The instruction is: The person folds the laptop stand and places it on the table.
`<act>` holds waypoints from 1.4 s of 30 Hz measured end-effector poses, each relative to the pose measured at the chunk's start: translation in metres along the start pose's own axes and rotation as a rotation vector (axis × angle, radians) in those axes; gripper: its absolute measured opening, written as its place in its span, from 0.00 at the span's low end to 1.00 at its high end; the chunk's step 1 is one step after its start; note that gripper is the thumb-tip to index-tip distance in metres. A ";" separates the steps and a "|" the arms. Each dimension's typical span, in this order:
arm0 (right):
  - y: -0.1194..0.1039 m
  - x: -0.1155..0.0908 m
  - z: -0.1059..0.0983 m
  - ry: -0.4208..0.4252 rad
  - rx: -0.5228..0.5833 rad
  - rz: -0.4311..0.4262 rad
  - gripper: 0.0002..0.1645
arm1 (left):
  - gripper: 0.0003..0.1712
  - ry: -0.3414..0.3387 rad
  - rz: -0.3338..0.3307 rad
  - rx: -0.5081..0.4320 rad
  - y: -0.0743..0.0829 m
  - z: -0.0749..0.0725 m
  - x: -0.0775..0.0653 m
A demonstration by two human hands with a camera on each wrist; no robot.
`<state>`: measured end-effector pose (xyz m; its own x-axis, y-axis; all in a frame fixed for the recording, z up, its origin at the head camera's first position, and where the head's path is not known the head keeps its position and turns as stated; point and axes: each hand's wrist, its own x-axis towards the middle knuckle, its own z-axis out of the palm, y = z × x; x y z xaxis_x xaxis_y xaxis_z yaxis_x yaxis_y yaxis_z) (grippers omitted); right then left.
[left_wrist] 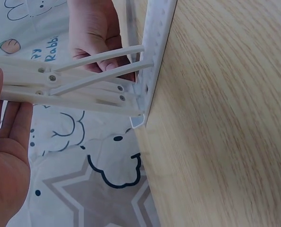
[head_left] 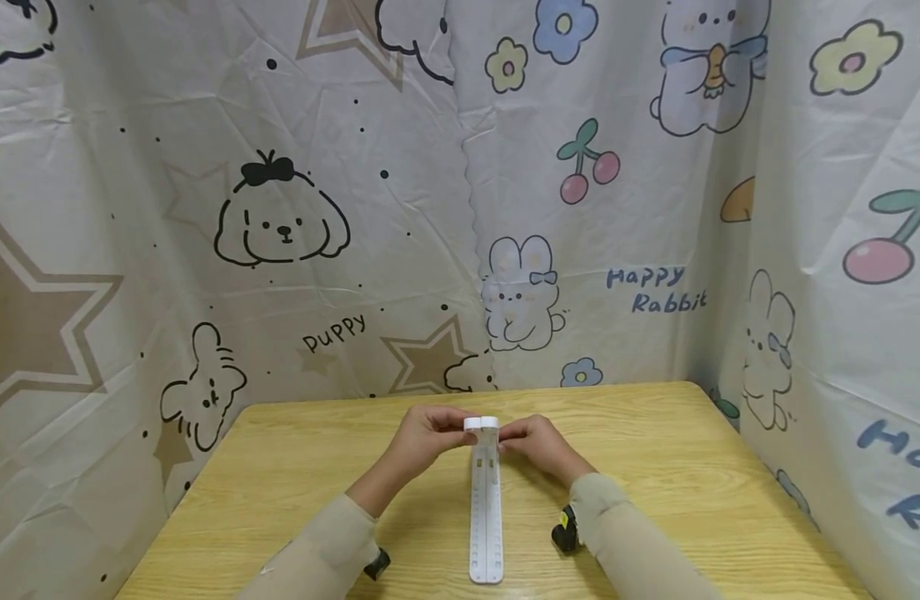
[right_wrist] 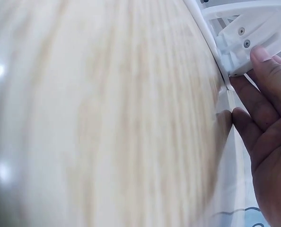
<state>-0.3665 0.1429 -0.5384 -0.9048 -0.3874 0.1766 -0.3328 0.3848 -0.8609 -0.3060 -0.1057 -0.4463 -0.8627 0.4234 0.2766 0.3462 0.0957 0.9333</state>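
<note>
A white folding stand (head_left: 477,525), which looks like a laptop stand, is on the table with its two slotted rails side by side, pointing toward me. In the left wrist view, its screwed arms (left_wrist: 93,80) rise at an angle from the rails. My left hand (head_left: 422,437) holds the raised end of the arms, thumb on one face and fingers on the other. On the opposite side, my right hand (head_left: 538,439) pinches the stand low, near where arm and rail join. The right wrist view shows its thumb (right_wrist: 261,54) against the white part beside two screws.
The wood-grain table (head_left: 655,500) extends around the stand. Printed curtains (head_left: 400,275) hang close behind the table and along both sides. Black devices (head_left: 565,531) are strapped at both wrists.
</note>
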 end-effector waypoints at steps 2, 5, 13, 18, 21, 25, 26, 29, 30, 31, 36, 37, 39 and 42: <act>-0.001 0.000 0.001 -0.001 0.003 -0.005 0.11 | 0.12 0.003 0.003 0.000 -0.001 -0.001 0.000; -0.003 0.001 0.001 -0.006 0.018 -0.006 0.11 | 0.12 0.004 0.009 -0.002 -0.003 -0.001 0.000; -0.003 0.000 0.002 -0.001 0.023 0.007 0.11 | 0.12 0.000 0.011 -0.016 -0.005 0.000 0.001; -0.004 0.001 0.001 0.005 -0.008 0.004 0.11 | 0.13 -0.005 0.009 -0.015 -0.007 0.000 0.002; -0.006 0.000 0.001 0.016 -0.034 0.008 0.10 | 0.13 0.005 -0.017 0.012 -0.010 0.001 0.002; -0.010 -0.004 0.002 0.044 -0.068 0.015 0.11 | 0.18 0.049 -0.040 0.071 -0.019 0.000 -0.002; -0.011 -0.004 0.002 0.053 -0.075 0.016 0.11 | 0.20 0.061 -0.044 0.083 -0.022 -0.001 -0.004; -0.016 -0.008 0.002 0.086 -0.077 0.028 0.13 | 0.23 0.095 -0.058 0.120 -0.032 -0.004 -0.011; -0.018 -0.010 0.002 0.096 -0.073 0.033 0.14 | 0.22 0.101 -0.065 0.125 -0.034 -0.004 -0.014; -0.020 -0.011 0.001 0.107 -0.068 0.038 0.14 | 0.22 0.108 -0.072 0.132 -0.037 -0.005 -0.016; -0.026 -0.020 0.001 0.134 -0.056 0.046 0.14 | 0.20 0.136 -0.114 0.170 -0.047 -0.004 -0.023; -0.027 -0.023 0.000 0.131 -0.059 0.049 0.14 | 0.20 0.132 -0.128 0.177 -0.049 -0.003 -0.024; -0.027 -0.027 0.001 0.117 -0.065 0.047 0.14 | 0.21 0.101 -0.162 0.189 -0.053 -0.002 -0.026; -0.026 -0.032 0.000 0.081 -0.056 0.049 0.14 | 0.21 0.042 -0.207 0.214 -0.059 0.000 -0.028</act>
<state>-0.3283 0.1450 -0.5215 -0.9381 -0.2988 0.1753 -0.3002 0.4490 -0.8416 -0.3022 -0.1227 -0.5091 -0.9361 0.3376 0.0990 0.2273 0.3656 0.9026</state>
